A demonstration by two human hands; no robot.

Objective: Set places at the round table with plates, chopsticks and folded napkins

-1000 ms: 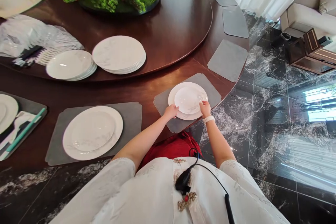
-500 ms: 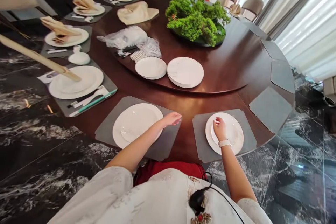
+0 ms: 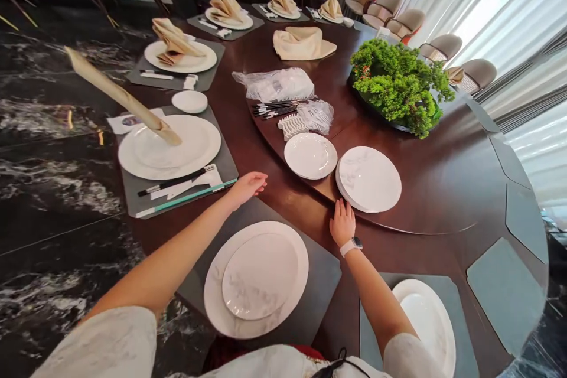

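Note:
My right hand [image 3: 343, 224] has its fingers stretched forward at the edge of the wooden turntable [image 3: 425, 201], just in front of a stack of white marbled plates [image 3: 370, 178]. Nothing is held in it. Over the tabletop, my left hand [image 3: 248, 188] hovers empty, its fingers loosely extended, near the corner of a set place with a teal-edged strip [image 3: 188, 198]. Below and between my arms, a smaller plate [image 3: 257, 277] rests on a large plate [image 3: 215, 307] on a grey placemat [image 3: 316, 289]. Beside the marbled stack stands a stack of smaller white plates [image 3: 310, 156].
Black chopsticks [image 3: 272, 108], plastic-wrapped items [image 3: 281, 84] and a folded beige cloth [image 3: 301, 43] lie on the turntable. A green plant centrepiece [image 3: 401, 85] stands farther right. A tall rolled napkin [image 3: 124, 97] leans up at left. Another plate [image 3: 432, 325] sits under my right forearm.
My view has swung left. My right hand has left the plate at the right setting and reached forward to the turntable's edge. My left hand has moved left, past the front plates.

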